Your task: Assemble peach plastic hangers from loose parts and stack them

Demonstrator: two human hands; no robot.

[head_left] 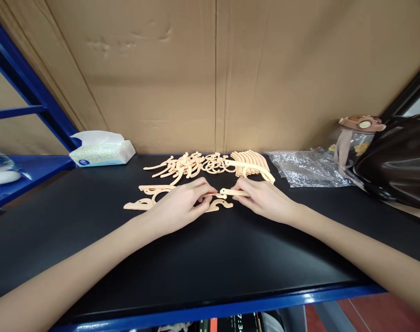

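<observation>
My right hand (265, 197) is closed in a pinch around a beige hanger arm (230, 192), whose rounded end with a small hole points left. Facing it, my left hand (187, 203) pinches a thin beige hanger piece (215, 195). The two pieces meet or overlap between my fingertips; whether they are joined I cannot tell. Just below lies a curved beige hook piece (218, 204) on the black tabletop (203, 263). Left of my left hand are more loose beige hanger parts (139, 204), partly hidden by that hand.
Behind my hands lie a heap of beige hooks (185, 165) and a row of stacked hanger arms (253, 161). A tissue pack (102, 150) stands back left. At right are clear plastic bags (310, 168), a drinking bottle (355, 140) and a dark bag (399, 161). Cardboard (154, 78) walls the back.
</observation>
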